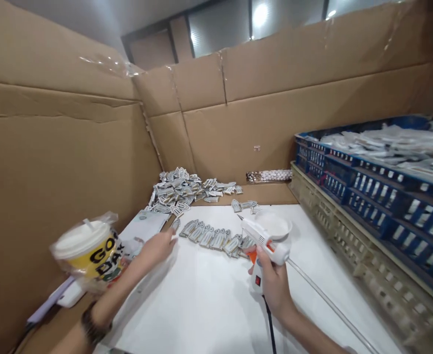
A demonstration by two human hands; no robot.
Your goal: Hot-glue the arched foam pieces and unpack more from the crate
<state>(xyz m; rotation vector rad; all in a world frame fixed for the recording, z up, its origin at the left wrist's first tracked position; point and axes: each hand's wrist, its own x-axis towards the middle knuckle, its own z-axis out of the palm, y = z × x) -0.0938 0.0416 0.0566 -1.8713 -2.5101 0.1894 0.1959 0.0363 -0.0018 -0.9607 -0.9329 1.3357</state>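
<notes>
My right hand (273, 285) grips a white hot glue gun (260, 233) with orange parts and a red switch. A long glue stick (327, 300) runs out of its back, and its nozzle points up and left. At the left, my left hand (161, 246) has its fingers closed on a small grey arch-shaped piece (175, 224). Between the hands, a row of similar grey pieces (211, 237) lies overlapping on the white work surface (201, 300). Behind it a large heap of such pieces (177, 189) spreads along the cardboard wall, and a few loose ones (244, 205) lie near the nozzle.
A white round dish (275, 223) sits behind the glue gun. Stacked crates, blue (375, 189) over beige (349, 250), fill the right side, with bagged items on top. A yellow lidded cup (91, 250) stands at left. Cardboard walls (238, 132) enclose the table. A black cord (270, 324) hangs from the gun.
</notes>
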